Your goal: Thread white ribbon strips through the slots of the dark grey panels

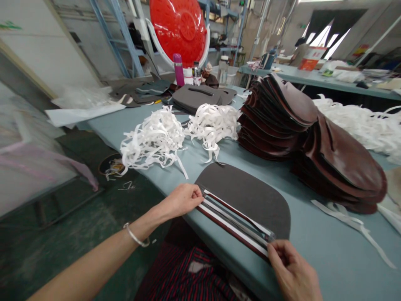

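While panel [244, 196] lies flat, purple flask [178, 69], bottle [223, 71]

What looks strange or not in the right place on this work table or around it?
The stack of brown leather panels on the table leans and fans out unevenly, so it looks unstable. Small white scraps also lie on the floor, near a dark round item.
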### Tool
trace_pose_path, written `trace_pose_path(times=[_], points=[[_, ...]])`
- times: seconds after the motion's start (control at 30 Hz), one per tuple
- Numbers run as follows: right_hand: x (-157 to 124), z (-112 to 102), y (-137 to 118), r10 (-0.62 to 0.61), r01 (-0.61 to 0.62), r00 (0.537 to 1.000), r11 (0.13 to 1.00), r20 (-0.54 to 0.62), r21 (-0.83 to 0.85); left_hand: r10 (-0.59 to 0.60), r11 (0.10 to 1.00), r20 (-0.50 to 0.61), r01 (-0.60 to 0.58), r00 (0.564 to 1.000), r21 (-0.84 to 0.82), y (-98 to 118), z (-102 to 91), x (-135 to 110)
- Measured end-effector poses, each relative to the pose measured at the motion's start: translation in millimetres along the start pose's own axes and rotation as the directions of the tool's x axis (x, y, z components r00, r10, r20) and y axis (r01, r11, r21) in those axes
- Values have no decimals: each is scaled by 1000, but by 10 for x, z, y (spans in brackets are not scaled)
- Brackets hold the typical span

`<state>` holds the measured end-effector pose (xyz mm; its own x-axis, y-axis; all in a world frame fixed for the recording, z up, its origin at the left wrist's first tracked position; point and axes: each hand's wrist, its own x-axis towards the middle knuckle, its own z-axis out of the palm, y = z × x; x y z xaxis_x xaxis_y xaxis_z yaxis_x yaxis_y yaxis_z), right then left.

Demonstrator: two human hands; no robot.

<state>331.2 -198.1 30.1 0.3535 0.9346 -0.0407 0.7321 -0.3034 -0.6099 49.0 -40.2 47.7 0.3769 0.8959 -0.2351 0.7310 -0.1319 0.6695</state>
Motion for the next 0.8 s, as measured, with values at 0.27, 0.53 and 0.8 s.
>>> trace_pose_path(times=[0.27, 0.53, 0.8], points=[[9, 45, 38, 21, -21, 1000, 1000, -12, 14, -35, 997, -10, 36, 999, 69, -20, 45, 35], [16, -19, 33, 12, -18, 998, 996, 68, 87, 134, 959, -169, -86, 976, 269, 84, 186, -63], [6, -36, -31, 66, -67, 998, 997, 22, 32, 471, 697, -127, -280, 873, 660, 109, 389, -352]])
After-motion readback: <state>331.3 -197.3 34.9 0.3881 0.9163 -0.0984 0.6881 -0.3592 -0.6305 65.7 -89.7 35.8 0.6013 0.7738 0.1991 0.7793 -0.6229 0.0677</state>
